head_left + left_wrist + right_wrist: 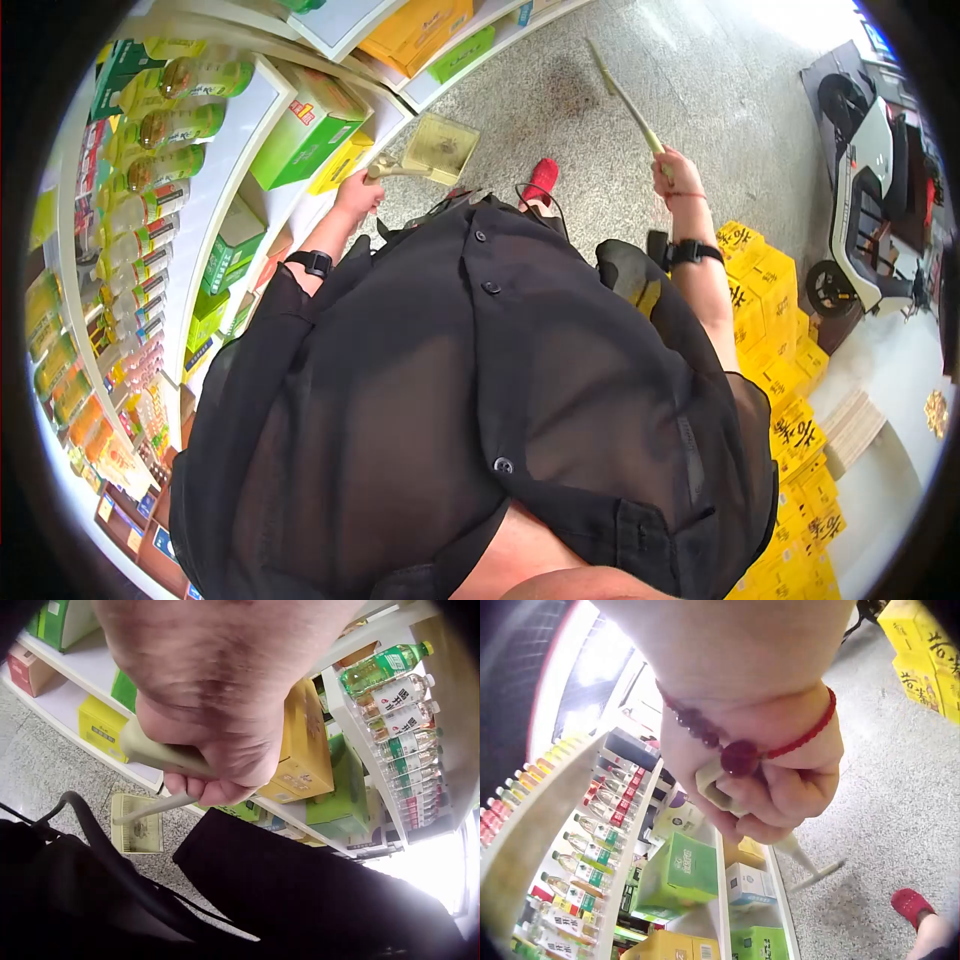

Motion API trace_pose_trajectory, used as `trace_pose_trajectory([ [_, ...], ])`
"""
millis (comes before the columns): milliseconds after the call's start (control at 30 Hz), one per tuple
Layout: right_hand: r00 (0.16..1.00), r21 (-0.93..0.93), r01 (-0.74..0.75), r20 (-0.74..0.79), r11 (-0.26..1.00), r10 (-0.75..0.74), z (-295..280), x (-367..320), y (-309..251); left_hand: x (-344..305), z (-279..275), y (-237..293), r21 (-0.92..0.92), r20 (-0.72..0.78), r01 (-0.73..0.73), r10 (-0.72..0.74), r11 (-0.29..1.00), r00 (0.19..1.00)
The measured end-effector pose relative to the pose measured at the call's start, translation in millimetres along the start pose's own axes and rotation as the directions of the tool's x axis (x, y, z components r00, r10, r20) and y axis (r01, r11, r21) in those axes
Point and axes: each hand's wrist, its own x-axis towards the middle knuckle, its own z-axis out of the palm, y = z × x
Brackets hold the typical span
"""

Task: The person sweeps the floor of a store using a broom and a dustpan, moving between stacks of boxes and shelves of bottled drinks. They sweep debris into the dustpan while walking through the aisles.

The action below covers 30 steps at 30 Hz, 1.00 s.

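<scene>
My left hand (360, 196) grips the handle of a pale dustpan (440, 148), whose pan is by the floor beside the shelves. In the left wrist view, fingers of the left hand (217, 742) curl round the handle, with the dustpan (138, 823) beyond. My right hand (680, 180) holds a long pale stick (625, 100) that slants away over the floor. The right wrist view has the right hand (757, 772) curled round the stick (799, 853), which ends in a narrow crosspiece at the floor.
Shelves with bottles (180, 125) and boxes (310, 125) line the left. Yellow boxes (765, 290) are stacked at the right, near a parked scooter (870, 210). A red shoe (541, 178) stands on the speckled floor (500, 100), which has a dark stain.
</scene>
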Motion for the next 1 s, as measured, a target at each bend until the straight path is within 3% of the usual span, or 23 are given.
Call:
trace_pose_trajectory([
  [67, 0.991, -0.03, 0.05, -0.124, 0.998, -0.053, 13.9, 31.0, -11.5, 0.3, 18.2, 14.9, -0.022, -0.019, 0.015, -0.015, 1.0, 1.0],
  [133, 0.998, -0.132, 0.015, -0.051, 0.991, -0.022, 17.7, 57.4, -15.7, 2.8, 34.5, 28.0, -0.048, -0.033, 0.03, -0.032, 0.998, 0.999],
  [200, 0.994, -0.182, 0.083, -0.052, 0.98, -0.094, 17.3, 89.5, -1.5, 7.2, 45.7, 41.4, -0.124, -0.041, 0.038, -0.043, 0.992, 0.998],
  [233, 0.997, -0.324, 0.073, -0.014, 0.943, -0.082, 16.0, 93.6, 2.8, 8.5, 50.5, 47.9, -0.125, -0.046, 0.042, -0.048, 0.991, 0.998],
  [333, 0.995, -0.615, 0.056, 0.096, 0.786, 0.004, 15.7, 85.8, 18.8, 15.8, 66.8, 62.2, -0.108, -0.063, 0.044, -0.051, 0.993, 0.997],
  [400, 0.959, -0.728, 0.254, 0.275, 0.636, -0.068, 7.0, 89.9, 44.2, 23.1, 77.3, 64.2, -0.134, -0.047, 0.042, -0.049, 0.99, 0.998],
  [467, 0.949, -0.868, 0.196, 0.286, 0.455, 0.136, 16.4, 46.8, 17.9, 28.9, 88.4, 69.8, -0.137, -0.063, 0.026, -0.035, 0.99, 0.997],
  [533, 0.949, -0.854, 0.217, 0.299, 0.474, 0.104, 3.7, 42.9, 21.3, 30.6, 99.4, 77.3, -0.137, -0.079, 0.009, -0.02, 0.99, 0.997],
  [667, 0.928, -0.846, 0.168, 0.309, 0.505, 0.208, -11.4, 13.2, -18.1, 34.8, 110.6, 94.0, -0.093, -0.122, -0.011, 0.0, 0.996, 0.992],
  [733, 0.896, -0.742, 0.005, 0.3, 0.67, 0.326, -24.6, 5.9, -33.2, 37.9, 112.5, 99.3, -0.1, -0.127, 0.0, -0.013, 0.995, 0.992],
  [767, 0.906, -0.665, -0.029, 0.297, 0.746, 0.3, -29.1, -0.9, -38.4, 39.3, 113.1, 100.6, -0.099, -0.123, 0.002, -0.014, 0.995, 0.992],
  [867, 0.904, -0.528, -0.119, 0.292, 0.841, 0.312, -68.1, -6.6, -45.1, 42.2, 116.5, 102.6, -0.081, -0.119, -0.004, -0.006, 0.997, 0.993],
  [1000, 0.937, -0.418, -0.114, 0.257, 0.901, 0.238, -103.2, -26.8, -62.2, 36.8, 124.6, 115.4, -0.065, -0.125, -0.01, 0.002, 0.998, 0.992],
])
